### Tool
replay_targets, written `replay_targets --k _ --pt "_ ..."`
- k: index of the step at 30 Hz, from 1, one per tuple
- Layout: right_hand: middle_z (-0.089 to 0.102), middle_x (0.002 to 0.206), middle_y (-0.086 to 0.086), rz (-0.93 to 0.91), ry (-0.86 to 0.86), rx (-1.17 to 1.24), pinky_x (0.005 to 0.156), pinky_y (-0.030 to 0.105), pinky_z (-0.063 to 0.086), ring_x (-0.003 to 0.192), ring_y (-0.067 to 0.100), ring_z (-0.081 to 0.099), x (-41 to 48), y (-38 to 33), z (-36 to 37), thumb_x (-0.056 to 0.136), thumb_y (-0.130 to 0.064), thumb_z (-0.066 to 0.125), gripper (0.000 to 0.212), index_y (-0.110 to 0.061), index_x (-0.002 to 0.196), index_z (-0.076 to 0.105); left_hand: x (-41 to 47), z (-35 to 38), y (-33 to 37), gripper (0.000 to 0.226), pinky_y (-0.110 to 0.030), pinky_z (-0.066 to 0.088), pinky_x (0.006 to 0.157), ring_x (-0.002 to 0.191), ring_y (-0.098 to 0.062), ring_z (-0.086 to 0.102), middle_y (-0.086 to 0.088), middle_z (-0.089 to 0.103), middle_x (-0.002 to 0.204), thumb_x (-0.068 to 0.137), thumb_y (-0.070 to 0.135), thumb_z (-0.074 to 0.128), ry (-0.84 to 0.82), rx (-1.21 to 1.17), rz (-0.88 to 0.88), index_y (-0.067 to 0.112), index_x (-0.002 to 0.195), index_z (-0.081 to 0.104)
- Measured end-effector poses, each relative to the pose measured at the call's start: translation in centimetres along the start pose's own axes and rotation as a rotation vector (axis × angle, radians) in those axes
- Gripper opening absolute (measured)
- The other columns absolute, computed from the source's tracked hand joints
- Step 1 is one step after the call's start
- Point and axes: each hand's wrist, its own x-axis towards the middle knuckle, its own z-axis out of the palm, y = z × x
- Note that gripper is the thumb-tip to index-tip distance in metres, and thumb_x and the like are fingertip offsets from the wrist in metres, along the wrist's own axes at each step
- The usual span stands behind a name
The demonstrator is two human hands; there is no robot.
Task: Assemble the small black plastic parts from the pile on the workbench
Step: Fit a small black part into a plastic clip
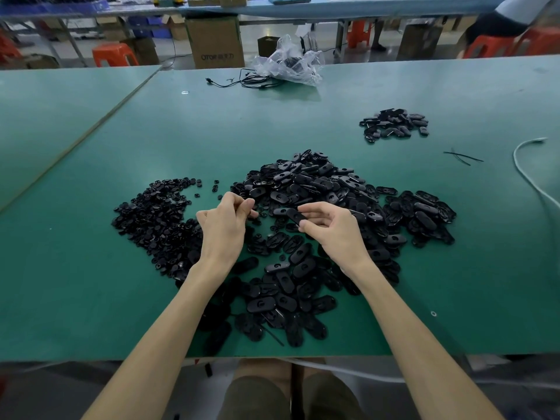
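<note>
Nearby, along the front edge of the counter, a broad pile of oval covers is spread, running back and to the right. Over it the two hands are held close together. The right hand is half closed: one oval cover is gripped between the thumb and the loosely curled fingers, its free end turned toward the other hand. The left hand is curled tight, its fingers pinched at the tips on what is taken to be a small part, though the piece is too small to be made out for certain. A heap of small round parts lies just left of that hand.

The step in hand is judged to be the mating of one small part to the held cover. For the next move, the pinched piece would have to be carried across the short gap, lined up with the opening such covers show, and pressed home — fine alignment rather than force is called for. A smaller heap, well apart at the far right, may be finished pieces; if so, most of the work is left.

Farther back, thin black ties, a white cord, black cables and a clear plastic bag are seen. No writing can be read on the parts. Beyond the counter, a cardboard box carries dark print — "OTOR" is legible, while the characters after it are too blurred.
</note>
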Motion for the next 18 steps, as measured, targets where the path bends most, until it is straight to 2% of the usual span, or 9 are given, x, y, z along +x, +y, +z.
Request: replay_targets --k 3,4,7,9,12,15,18 --pt "0.078 0.102 -0.004 -0.005 -0.003 -0.009 0.095 0.029 0.06 0.096 0.011 0.075 0.0 0.1 0.0 0.091 -0.008 0.079 0.026 -0.016 0.116 0.077 -0.2 0.2 0.3 0.03 -0.045 0.042 0.106 0.09 -0.023 0.063 -0.003 0.074 0.083 0.105 0.045 0.052 0.02 0.023 0.002 0.018 0.094 0.061" --pt "0.078 0.103 -0.004 -0.007 -0.005 -0.013 0.095 0.029 0.06 0.096 0.011 0.075 0.0 0.1 0.0 0.091 -0.008 0.079 0.026 -0.016 0.116 0.077 -0.3 0.2 0.6 0.03 -0.039 0.044 0.102 0.086 -0.019 0.065 -0.002 0.073 0.082 0.105 0.044 0.053 0.015 0.006 0.0 0.018 0.093 0.062" --pt "0.078 0.103 -0.004 -0.01 -0.012 -0.001 0.095 0.031 0.061 0.095 0.013 0.076 0.1 0.1 0.0 0.091 -0.007 0.079 0.026 -0.016 0.116 0.077 -0.6 0.2 1.4 0.025 -0.02 0.052 0.072 0.072 -0.011 0.067 0.004 0.071 0.077 0.103 0.04 0.058 -0.05 -0.126 -0.013 0.02 0.089 0.062" --pt "0.078 0.102 -0.003 -0.009 -0.014 0.013 0.095 0.033 0.061 0.094 0.014 0.076 0.1 0.1 0.1 0.09 -0.007 0.08 0.027 -0.015 0.115 0.077 -0.8 0.4 1.6 0.022 -0.014 0.05 0.063 0.065 -0.009 0.066 0.003 0.071 0.073 0.103 0.037 0.059 -0.069 -0.168 -0.001 0.019 0.09 0.062" --pt "0.078 0.101 -0.002 -0.008 -0.011 0.035 0.094 0.035 0.062 0.092 0.014 0.077 0.1 0.2 0.1 0.089 -0.007 0.081 0.027 -0.014 0.114 0.077 -0.9 0.7 1.8 0.021 -0.014 0.05 0.063 0.059 -0.006 0.065 0.005 0.072 0.071 0.105 0.032 0.059 -0.095 -0.203 0.033 0.015 0.092 0.06" --pt "0.078 0.1 -0.002 -0.016 -0.008 0.04 0.093 0.035 0.062 0.092 0.014 0.077 0.2 0.3 0.1 0.088 -0.008 0.082 0.027 -0.016 0.114 0.077 -0.8 1.0 2.0 0.016 -0.017 0.053 0.067 0.062 -0.01 0.067 0.006 0.072 0.073 0.104 0.027 0.061 -0.202 -0.241 0.056 0.015 0.093 0.061" --pt "0.079 0.1 -0.003 -0.022 -0.003 0.041 0.094 0.036 0.062 0.092 0.014 0.077 0.2 0.4 0.0 0.088 -0.008 0.082 0.028 -0.016 0.114 0.077 -0.7 1.5 2.1 0.006 -0.022 0.054 0.065 0.068 -0.011 0.069 0.005 0.072 0.075 0.102 0.017 0.064 -0.297 -0.302 0.063 0.015 0.097 0.063"
